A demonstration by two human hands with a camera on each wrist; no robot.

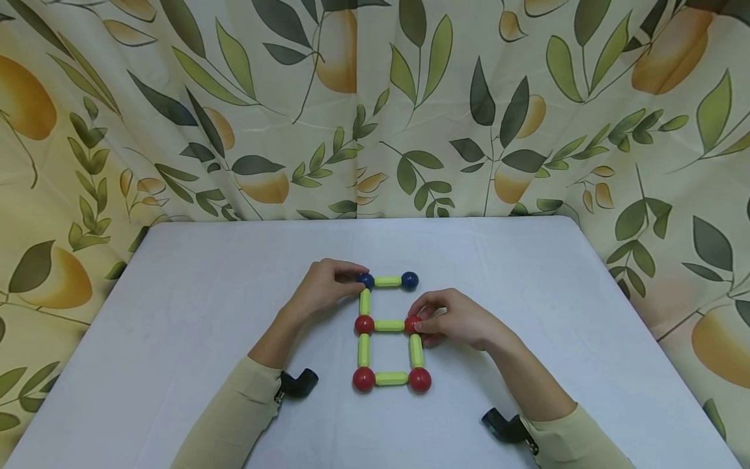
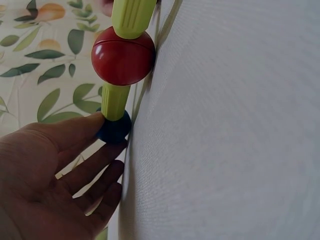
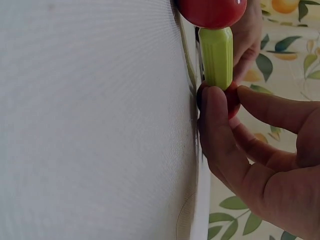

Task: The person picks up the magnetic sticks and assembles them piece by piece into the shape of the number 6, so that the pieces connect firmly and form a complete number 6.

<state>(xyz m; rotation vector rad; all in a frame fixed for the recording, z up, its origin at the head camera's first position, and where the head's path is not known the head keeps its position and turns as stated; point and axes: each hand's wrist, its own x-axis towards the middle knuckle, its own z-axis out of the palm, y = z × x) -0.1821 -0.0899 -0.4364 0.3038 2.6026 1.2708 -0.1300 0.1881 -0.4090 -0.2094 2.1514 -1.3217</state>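
Observation:
A flat frame of yellow-green rods (image 1: 390, 326) joined by red and blue balls lies on the white table. My left hand (image 1: 328, 286) pinches the upper-left blue ball (image 1: 366, 281) between thumb and fingers; in the left wrist view the same blue ball (image 2: 114, 127) sits at a rod's end. My right hand (image 1: 459, 319) holds the middle-right red ball (image 1: 412, 324), partly hidden by the fingers. From the other blue ball (image 1: 409, 281), one rod runs left; no rod joins it to the red ball below. The lower part forms a closed square, with red balls (image 1: 364, 379) at its corners.
The white table (image 1: 205, 293) extends around the frame on all sides. Behind it hangs a curtain (image 1: 422, 163) printed with leaves and fruit. Black wrist cameras (image 1: 299, 383) sit at both sleeve cuffs.

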